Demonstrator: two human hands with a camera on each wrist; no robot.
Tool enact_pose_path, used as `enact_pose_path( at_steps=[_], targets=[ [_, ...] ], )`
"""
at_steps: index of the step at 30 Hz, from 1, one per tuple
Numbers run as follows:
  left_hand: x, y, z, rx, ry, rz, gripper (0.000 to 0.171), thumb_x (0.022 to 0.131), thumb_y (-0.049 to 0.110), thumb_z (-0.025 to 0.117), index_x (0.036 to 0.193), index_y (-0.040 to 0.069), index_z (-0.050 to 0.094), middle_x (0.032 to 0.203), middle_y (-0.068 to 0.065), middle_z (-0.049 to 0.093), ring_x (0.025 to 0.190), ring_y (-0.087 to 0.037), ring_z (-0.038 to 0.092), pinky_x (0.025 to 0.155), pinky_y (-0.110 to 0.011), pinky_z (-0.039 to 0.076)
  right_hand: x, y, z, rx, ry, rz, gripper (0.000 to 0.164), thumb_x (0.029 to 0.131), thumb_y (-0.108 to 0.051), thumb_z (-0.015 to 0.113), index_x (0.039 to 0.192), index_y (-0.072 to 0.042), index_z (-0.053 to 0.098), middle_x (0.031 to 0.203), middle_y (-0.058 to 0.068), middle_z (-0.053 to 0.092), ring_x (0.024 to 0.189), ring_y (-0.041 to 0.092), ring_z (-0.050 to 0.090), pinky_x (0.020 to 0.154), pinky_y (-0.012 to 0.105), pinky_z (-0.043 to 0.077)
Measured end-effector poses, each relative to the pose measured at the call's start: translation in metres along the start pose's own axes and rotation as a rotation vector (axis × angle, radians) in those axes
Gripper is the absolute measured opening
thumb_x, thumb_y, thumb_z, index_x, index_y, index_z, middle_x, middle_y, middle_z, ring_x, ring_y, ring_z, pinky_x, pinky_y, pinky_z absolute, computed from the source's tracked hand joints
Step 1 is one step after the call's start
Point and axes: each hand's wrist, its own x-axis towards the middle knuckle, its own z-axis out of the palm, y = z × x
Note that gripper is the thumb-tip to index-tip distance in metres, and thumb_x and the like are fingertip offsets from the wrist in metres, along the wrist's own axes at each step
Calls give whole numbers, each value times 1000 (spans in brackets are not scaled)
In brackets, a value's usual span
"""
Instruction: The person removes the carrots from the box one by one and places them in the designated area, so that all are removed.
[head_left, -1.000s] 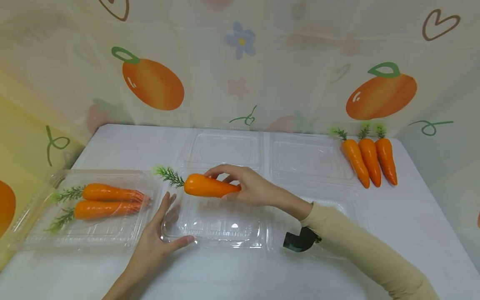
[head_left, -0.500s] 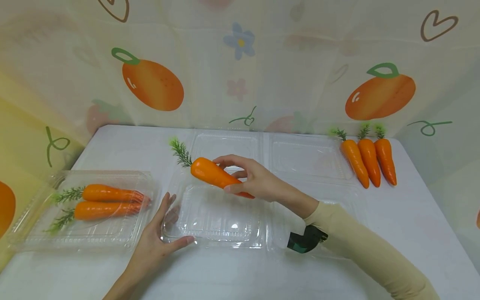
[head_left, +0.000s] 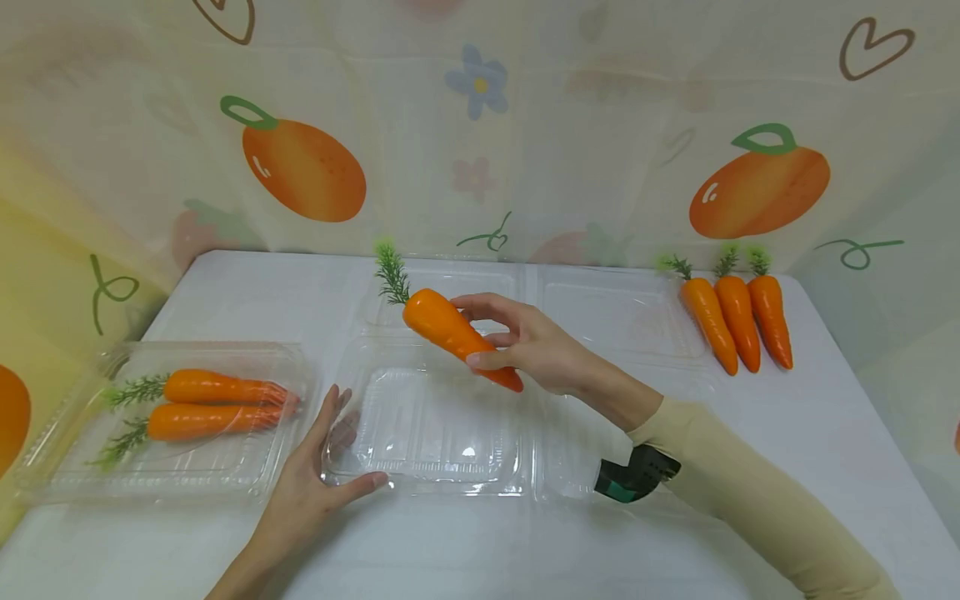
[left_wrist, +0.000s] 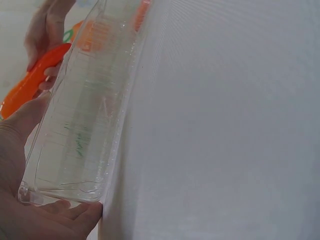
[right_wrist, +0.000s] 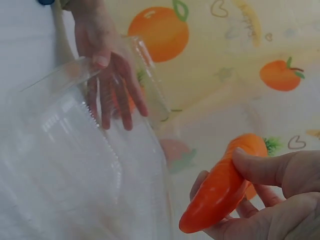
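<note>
An orange carrot [head_left: 442, 321] with a feathery green top is held by my right hand [head_left: 532, 342], thumb on one side and fingers on the other. Its pointed tip angles down toward me, above a clear plastic clamshell container [head_left: 442, 483]. In the right wrist view the carrot [right_wrist: 220, 190] shows between thumb and fingers. My left hand [head_left: 311, 462] spans the container's near left corner, thumb along the front rim and straight fingers against the left side. The left wrist view shows that container's clear wall [left_wrist: 85, 120] beside the hand.
Left, a closed clear container [head_left: 255, 479] encloses carrots [head_left: 210, 421]. Another clear container [head_left: 570, 467] adjoins the middle one on its right, lids folded back behind both. Three loose carrots [head_left: 738, 325] lie at the back right. A fruit-printed curtain [head_left: 585, 150] hangs behind the table.
My right hand has moved back and to the right with the carrot, which has turned from nearly level to slanting, green top toward the curtain. The left hand stays in place.
</note>
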Motion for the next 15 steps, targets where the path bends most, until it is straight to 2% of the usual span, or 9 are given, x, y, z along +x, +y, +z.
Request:
enact_pose_path(
  at_steps=[7,12,15],
  targets=[
    [0,-1,0,-6,6,9,117,72,9,87,159,18,8,160,-11,25,136,-41,38,101,-1,25,-6,9,-9,63,30,68,59,91,0,66,143,-18,47,137,7,49,110,31,63,89,49,54],
    [0,-1,0,-10,8,21,117,72,7,86,159,17,8,160,-12,25,135,-42,39,101,-1,25,-11,11,-14,103,41,77,60,92,1,64,146,-16,44,139,10,48,111,39,61,92,53,52],
    [0,-1,0,-10,8,25,117,72,7,86,159,16,8,160,-13,25,135,-42,38,102,-2,25,-16,11,-17,107,51,85,61,92,1,63,147,-16,43,139,11,46,113,43,58,91,51,53]
  ],
)
